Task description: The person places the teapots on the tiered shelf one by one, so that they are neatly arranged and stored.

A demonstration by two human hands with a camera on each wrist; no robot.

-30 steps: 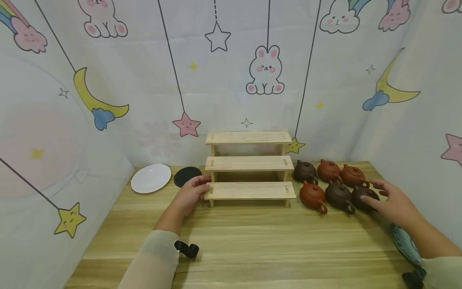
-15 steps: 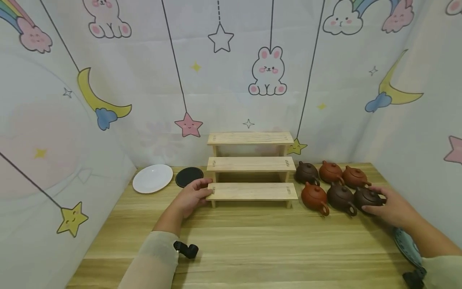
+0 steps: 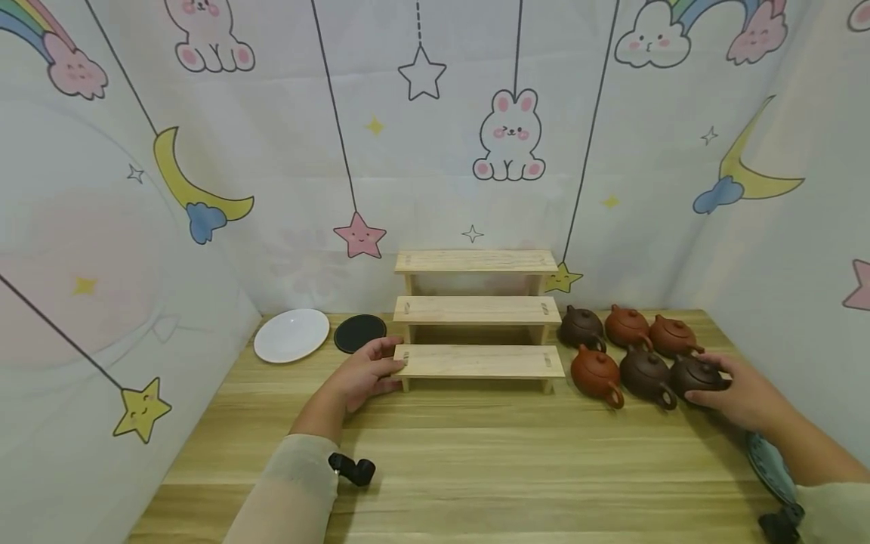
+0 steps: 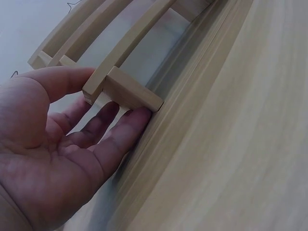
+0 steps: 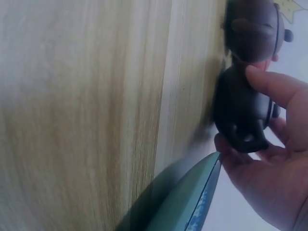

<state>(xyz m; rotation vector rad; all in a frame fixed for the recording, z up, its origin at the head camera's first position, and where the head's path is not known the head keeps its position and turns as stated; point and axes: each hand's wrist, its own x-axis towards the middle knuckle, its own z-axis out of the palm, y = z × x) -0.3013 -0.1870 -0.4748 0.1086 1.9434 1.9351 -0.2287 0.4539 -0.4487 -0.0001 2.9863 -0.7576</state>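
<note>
A three-tier wooden display stand (image 3: 479, 361) stands at the middle of the table's back. At the left end of its lowest step, my left hand (image 3: 360, 378) grips the board and leg; the left wrist view shows fingertips (image 4: 139, 118) against the leg (image 4: 132, 90). On the right, my right hand (image 3: 751, 397) holds a dark brown teapot (image 3: 695, 375) with thumb and fingers around its body. That teapot (image 5: 240, 98) appears upright in the head view, at the front right of a group. Beside it are another dark teapot (image 3: 646, 372) and an orange-red teapot (image 3: 596, 372).
Behind the front teapots sit a dark teapot (image 3: 581, 326) and two reddish teapots, one (image 3: 627, 325) near the stand. A white plate (image 3: 292, 335) and a black round dish (image 3: 360, 333) lie at back left. A teal plate (image 3: 771, 465) lies below my right forearm.
My right hand has come in from above the dark brown teapot and closed its fingers around it. My left hand remains at the stand's end, now holding it more closely. The head view shifts slightly.
</note>
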